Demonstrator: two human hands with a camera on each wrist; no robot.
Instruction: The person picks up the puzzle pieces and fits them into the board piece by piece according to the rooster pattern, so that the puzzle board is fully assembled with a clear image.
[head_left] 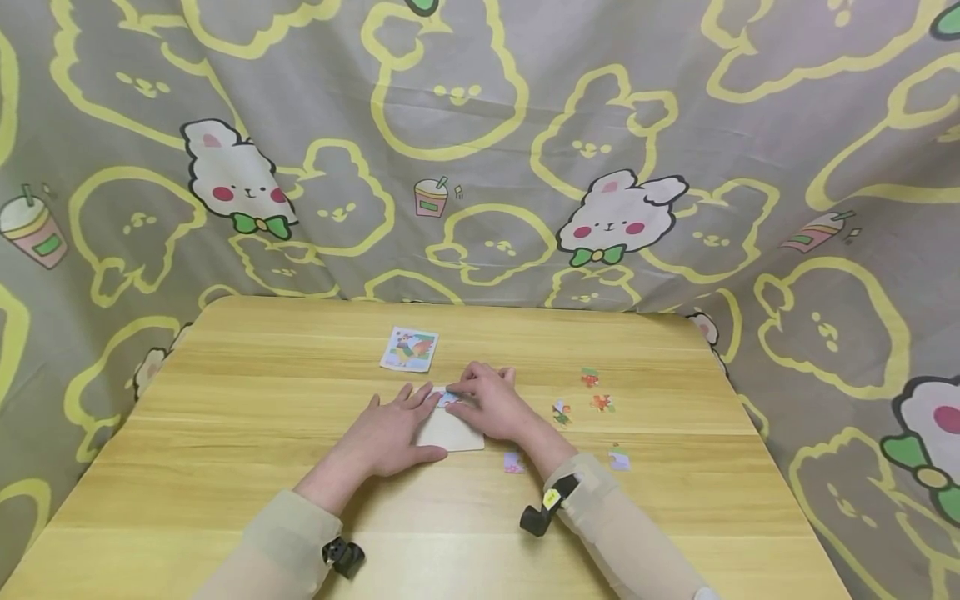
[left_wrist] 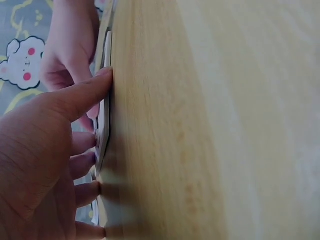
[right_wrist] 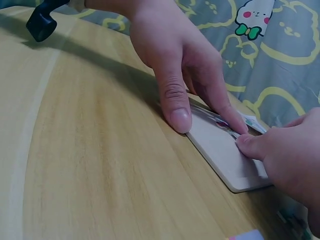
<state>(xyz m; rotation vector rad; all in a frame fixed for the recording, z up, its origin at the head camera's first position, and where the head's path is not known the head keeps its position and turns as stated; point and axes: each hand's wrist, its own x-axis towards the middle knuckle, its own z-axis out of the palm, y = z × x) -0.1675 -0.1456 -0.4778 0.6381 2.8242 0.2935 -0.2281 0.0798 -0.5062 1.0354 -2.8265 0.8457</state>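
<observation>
Pale sleeves (head_left: 273,542) lay closest in the head view. Past them, my left hand (head_left: 392,433), fingers extended, rested on a white board (head_left: 453,435) on the tabletop (head_left: 442,525); my right hand (head_left: 495,404) pinched a puzzle piece (head_left: 448,399) near the board's far edge. Only the head view took in all five loose pieces (head_left: 602,403); the left wrist view showed the board nearly edge-on, its top hidden.

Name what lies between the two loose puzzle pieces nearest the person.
Head view: the right wrist and beige cuff lie between the left piece and the right piece.
</observation>
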